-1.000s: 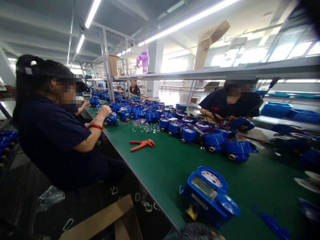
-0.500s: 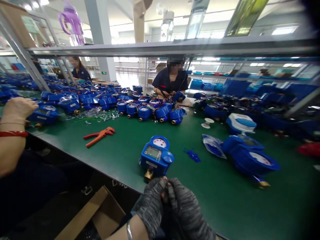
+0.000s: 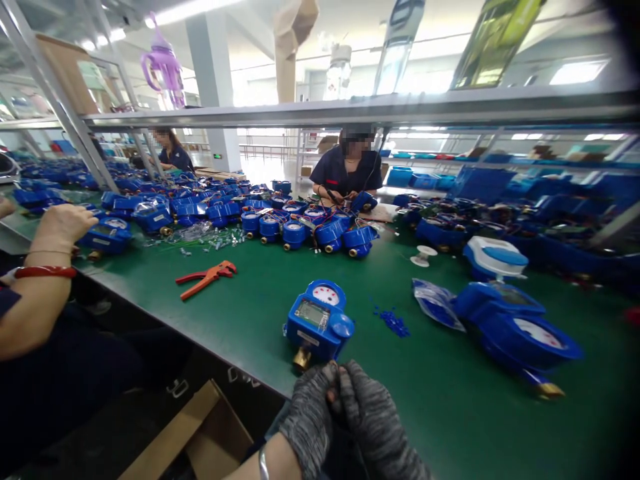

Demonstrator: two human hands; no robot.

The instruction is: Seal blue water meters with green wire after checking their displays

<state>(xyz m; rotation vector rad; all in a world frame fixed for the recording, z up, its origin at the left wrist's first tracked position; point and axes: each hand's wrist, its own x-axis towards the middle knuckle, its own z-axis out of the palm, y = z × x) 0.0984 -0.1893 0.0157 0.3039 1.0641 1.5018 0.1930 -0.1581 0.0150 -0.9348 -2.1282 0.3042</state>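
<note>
My left hand [image 3: 313, 407] and my right hand [image 3: 373, 413], both in grey knit gloves with bare fingertips, meet at the table's near edge. Their fingers are pinched together; whatever lies between them is too small or hidden to make out. Just beyond them a blue water meter [image 3: 317, 323] stands on the green table, with a round dial, a grey display and a brass fitting pointing toward me. To its right lies a small heap of blue bits [image 3: 393, 323]. A clear bag of blue parts [image 3: 437, 305] is farther right.
Orange-handled cutters [image 3: 207, 279] lie left of the meter. More blue meters [image 3: 525, 333] stand at right and in rows [image 3: 295, 233] behind. A white spool [image 3: 423, 256] is at back right. A co-worker's hand [image 3: 63, 227] is at left; another person [image 3: 347, 167] sits opposite. A shelf [image 3: 300, 117] spans above.
The view has shifted slightly, so the scene sits a little lower and farther right. My hands stay pinched together in front of the meter.
</note>
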